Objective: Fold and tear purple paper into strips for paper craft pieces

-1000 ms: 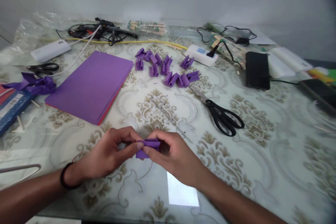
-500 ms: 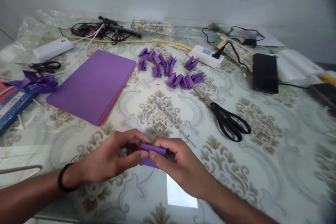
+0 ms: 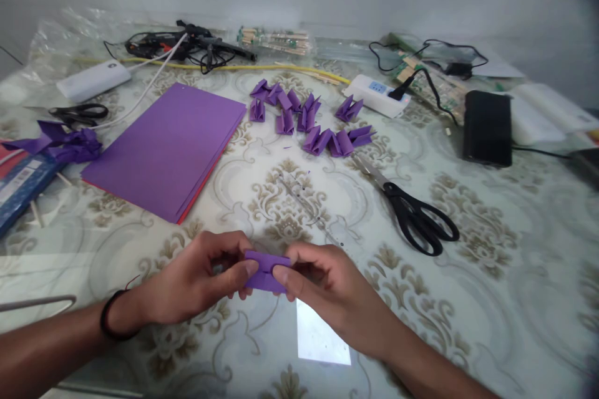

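Note:
A small folded piece of purple paper [image 3: 266,270] is pinched between my two hands above the near part of the table. My left hand [image 3: 210,271] grips its left end, thumb on top and fingers behind. At the right end, my right hand [image 3: 322,283] holds it the same way, thumb pressed on the front. A fold runs lengthwise across the paper. Beyond my hands lie several folded purple paper pieces [image 3: 311,121]. Black-handled scissors [image 3: 418,215] rest to the right, their blades toward those pieces. A stack of purple sheets [image 3: 168,149] lies to the left, with red paper underneath.
A white power strip [image 3: 377,96] with a black plug stands behind the folded pieces. At the right is a black phone-like device [image 3: 487,129]. Tangled black cables [image 3: 191,50] and a white power bank [image 3: 93,80] lie at the back left. A second pair of scissors [image 3: 79,113] sits far left.
My hands have moved slightly apart, so more of the purple paper's face shows between my thumbs. The view has shifted a little, and the things on the table appear otherwise unmoved.

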Motion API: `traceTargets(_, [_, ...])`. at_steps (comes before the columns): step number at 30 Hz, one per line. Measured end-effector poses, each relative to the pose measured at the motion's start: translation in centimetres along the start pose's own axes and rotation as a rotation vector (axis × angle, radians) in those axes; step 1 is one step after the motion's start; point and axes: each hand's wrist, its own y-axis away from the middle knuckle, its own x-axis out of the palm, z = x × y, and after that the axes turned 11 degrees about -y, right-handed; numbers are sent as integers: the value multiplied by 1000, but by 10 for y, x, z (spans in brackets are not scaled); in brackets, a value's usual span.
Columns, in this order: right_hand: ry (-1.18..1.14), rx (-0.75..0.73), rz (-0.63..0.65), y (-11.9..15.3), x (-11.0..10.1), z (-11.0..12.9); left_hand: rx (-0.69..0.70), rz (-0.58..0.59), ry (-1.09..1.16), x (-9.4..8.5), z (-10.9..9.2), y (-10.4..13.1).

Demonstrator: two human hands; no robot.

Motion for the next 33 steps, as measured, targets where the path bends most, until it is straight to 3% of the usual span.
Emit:
traceTargets(7, [11, 29, 16, 1, 0, -4, -22, 47, -37, -1, -2, 0])
traceTargets(25, [82, -67, 30, 1, 10, -5, 12, 45, -132, 6, -7, 0])
traceTargets(33, [32, -19, 20, 2, 2, -6, -6, 73, -19, 0, -8, -1])
